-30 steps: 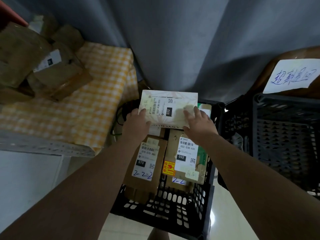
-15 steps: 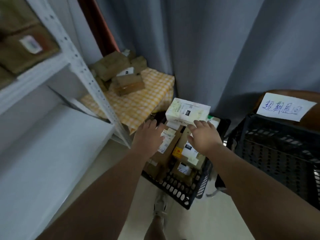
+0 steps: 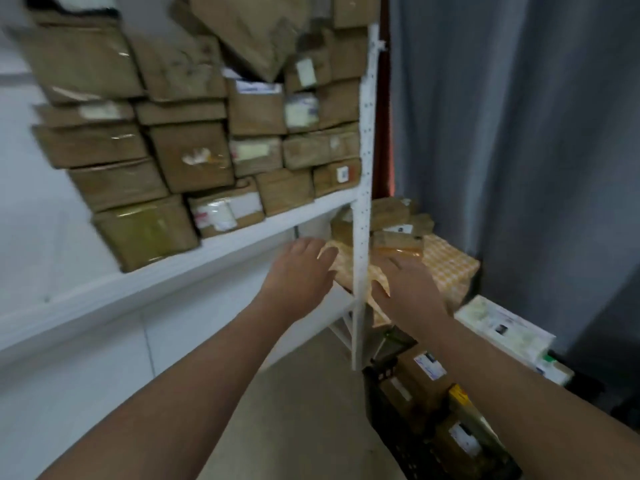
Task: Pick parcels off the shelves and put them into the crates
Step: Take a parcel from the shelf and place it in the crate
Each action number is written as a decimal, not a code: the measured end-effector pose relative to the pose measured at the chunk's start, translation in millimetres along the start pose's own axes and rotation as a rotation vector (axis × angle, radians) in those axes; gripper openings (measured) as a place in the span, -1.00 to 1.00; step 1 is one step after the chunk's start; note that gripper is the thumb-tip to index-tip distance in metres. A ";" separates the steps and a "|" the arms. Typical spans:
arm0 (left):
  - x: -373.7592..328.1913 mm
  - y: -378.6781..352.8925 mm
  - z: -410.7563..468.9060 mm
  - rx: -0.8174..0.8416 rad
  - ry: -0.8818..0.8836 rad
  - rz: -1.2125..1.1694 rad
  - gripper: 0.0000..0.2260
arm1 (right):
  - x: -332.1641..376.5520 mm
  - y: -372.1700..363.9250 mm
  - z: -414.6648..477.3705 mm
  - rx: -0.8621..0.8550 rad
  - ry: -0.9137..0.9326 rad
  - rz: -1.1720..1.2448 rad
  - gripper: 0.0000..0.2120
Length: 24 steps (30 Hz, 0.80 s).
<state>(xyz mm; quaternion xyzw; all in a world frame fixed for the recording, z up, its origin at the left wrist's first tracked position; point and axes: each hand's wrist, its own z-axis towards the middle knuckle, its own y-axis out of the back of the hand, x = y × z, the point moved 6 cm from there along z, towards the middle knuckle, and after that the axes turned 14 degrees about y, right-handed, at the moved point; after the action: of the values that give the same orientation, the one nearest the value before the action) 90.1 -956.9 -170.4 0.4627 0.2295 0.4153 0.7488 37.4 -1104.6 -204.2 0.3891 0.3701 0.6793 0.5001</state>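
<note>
- My left hand (image 3: pixel 301 271) is empty, fingers straight and loosely spread, hanging just below the front edge of the white metal shelf board (image 3: pixel 221 242).
- My right hand (image 3: pixel 408 289) is empty and open too. It sits on the other side of the white perforated upright post (image 3: pixel 363 150), in front of the yellow checked cloth (image 3: pixel 450 268).
- The brown cardboard parcels (image 3: pixel 190 157) are stacked several layers high on the shelf, uneven and leaning, with one large box (image 3: pixel 249 29) tilted on top.
- My guess is that the next step is to pick one of them. If I pull a box from a lower layer, those resting on it could slide forward and drop.
- The post stands between my hands, so a two-handed reach to the right end of the stack could knock my right wrist against it.
- The black plastic crate (image 3: pixel 375 389) at my lower right already holds several labelled boxes, and a flat white parcel (image 3: pixel 502 327) lies across its far side. Another box dropped in carelessly may tip that one off or sit proud of the rim.
- The view is smeared, so I cannot read any labels and could easily take the wrong parcel.
</note>
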 end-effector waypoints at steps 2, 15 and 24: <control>49.5 29.9 -11.1 -0.056 0.109 -0.061 -0.65 | 45.5 3.9 30.8 -0.102 0.062 0.067 -0.65; 282.2 175.6 -44.1 -0.327 0.216 0.068 -0.67 | 268.8 28.6 199.6 -0.349 0.293 0.273 -0.60; 314.3 245.9 68.4 -0.472 0.237 -0.133 -0.51 | 272.7 115.3 287.8 -0.579 0.261 0.223 -0.46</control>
<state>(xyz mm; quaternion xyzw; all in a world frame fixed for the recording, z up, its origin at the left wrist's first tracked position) 211.9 -673.2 91.6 0.2075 0.2424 0.4582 0.8296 197.3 -834.2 63.7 0.1788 0.1780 0.8508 0.4610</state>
